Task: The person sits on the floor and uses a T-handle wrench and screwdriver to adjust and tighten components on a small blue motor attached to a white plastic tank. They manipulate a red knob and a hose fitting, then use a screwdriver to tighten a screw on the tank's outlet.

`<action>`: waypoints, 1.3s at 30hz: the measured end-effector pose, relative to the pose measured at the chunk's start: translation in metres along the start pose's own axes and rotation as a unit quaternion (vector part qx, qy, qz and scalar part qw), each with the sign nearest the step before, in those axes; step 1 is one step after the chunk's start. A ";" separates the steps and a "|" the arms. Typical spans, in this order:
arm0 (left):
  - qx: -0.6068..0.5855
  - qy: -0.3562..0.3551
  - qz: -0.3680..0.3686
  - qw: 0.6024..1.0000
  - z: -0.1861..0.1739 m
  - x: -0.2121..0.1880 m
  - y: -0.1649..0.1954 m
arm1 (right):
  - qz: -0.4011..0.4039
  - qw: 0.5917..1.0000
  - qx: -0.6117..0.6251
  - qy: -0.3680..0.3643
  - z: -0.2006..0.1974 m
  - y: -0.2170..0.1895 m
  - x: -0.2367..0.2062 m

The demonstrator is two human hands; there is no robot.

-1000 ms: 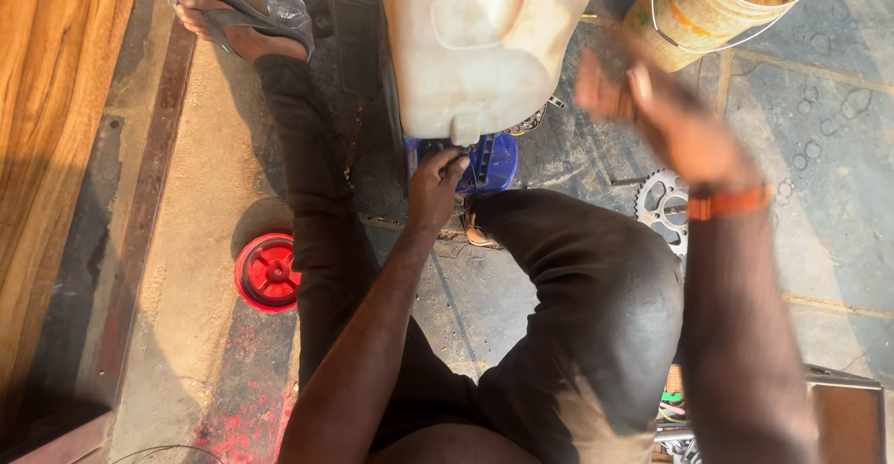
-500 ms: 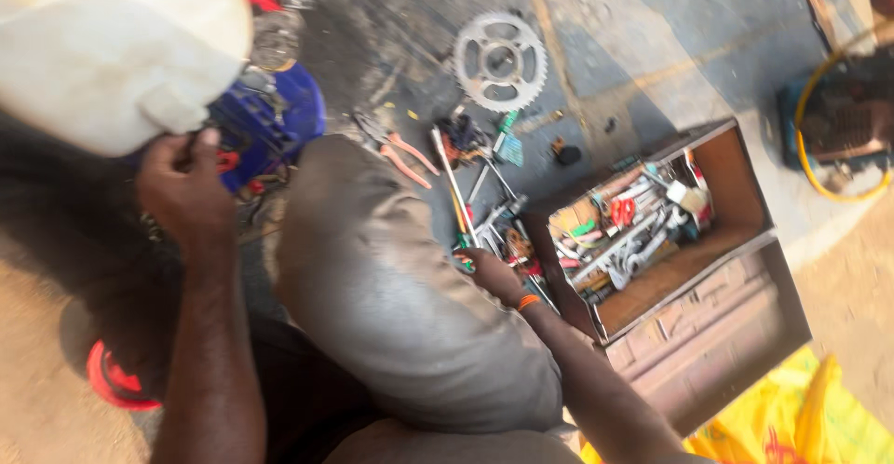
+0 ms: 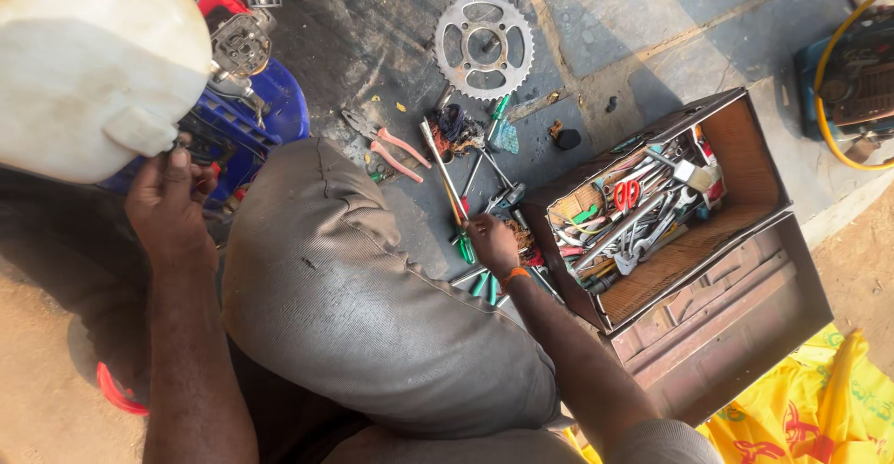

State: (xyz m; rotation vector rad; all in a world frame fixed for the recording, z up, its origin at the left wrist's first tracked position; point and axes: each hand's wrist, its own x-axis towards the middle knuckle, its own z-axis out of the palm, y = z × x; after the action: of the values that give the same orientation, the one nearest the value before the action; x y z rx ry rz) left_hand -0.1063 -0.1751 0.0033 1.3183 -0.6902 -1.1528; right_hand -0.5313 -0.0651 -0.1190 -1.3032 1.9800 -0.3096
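Note:
My left hand (image 3: 168, 205) is up against the underside of a white plastic tank (image 3: 93, 63), fingers pinched on a small dark fitting of the blue machine (image 3: 275, 115) beneath it. My right hand (image 3: 492, 243) reaches past my bent knee (image 3: 354, 306) down to loose tools on the ground. Its fingers curl around the green handle of a long screwdriver (image 3: 447, 180) that lies among other green-handled tools.
An open brown metal toolbox (image 3: 736, 320) full of spanners and pliers stands right of the hand. A chain sprocket (image 3: 484, 45) and pink-handled pliers (image 3: 396, 152) lie on the dark floor. Yellow cloth (image 3: 819, 417) is at bottom right, and a blue device with yellow hose (image 3: 852, 73) at top right.
My view swung from the tank to the tools and toolbox. My right hand came down from the air to the loose tools; my left hand stayed at the fitting under the tank.

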 end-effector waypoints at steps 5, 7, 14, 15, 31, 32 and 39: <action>0.231 0.047 0.120 0.964 0.003 0.000 0.000 | 0.031 0.971 -0.220 -0.091 0.025 -0.021 0.001; 0.295 0.090 0.162 0.937 0.013 0.001 -0.009 | 0.008 0.955 -0.270 -0.125 0.035 -0.032 -0.003; 0.221 0.173 0.131 0.951 0.018 0.005 -0.016 | -0.008 0.917 -0.356 -0.177 0.025 -0.023 -0.007; 0.184 0.137 0.117 0.966 0.013 0.006 -0.012 | -0.002 0.916 -0.359 -0.177 0.017 -0.018 -0.007; 0.153 0.179 0.099 0.967 0.008 -0.008 -0.007 | 0.125 0.989 -0.009 -0.072 -0.116 0.019 -0.035; 0.138 0.174 0.092 0.971 0.008 -0.008 -0.008 | 0.122 0.990 0.046 -0.049 -0.133 0.009 -0.040; 0.258 0.167 0.148 0.940 -0.001 -0.003 -0.013 | -0.154 0.948 0.272 0.058 -0.212 -0.111 -0.097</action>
State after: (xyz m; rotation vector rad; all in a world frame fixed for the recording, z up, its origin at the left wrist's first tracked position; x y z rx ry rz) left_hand -0.1095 -0.1704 -0.0087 1.7248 -0.9343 -0.4933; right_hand -0.5793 -0.0710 0.1343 -1.2343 1.6051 -1.0265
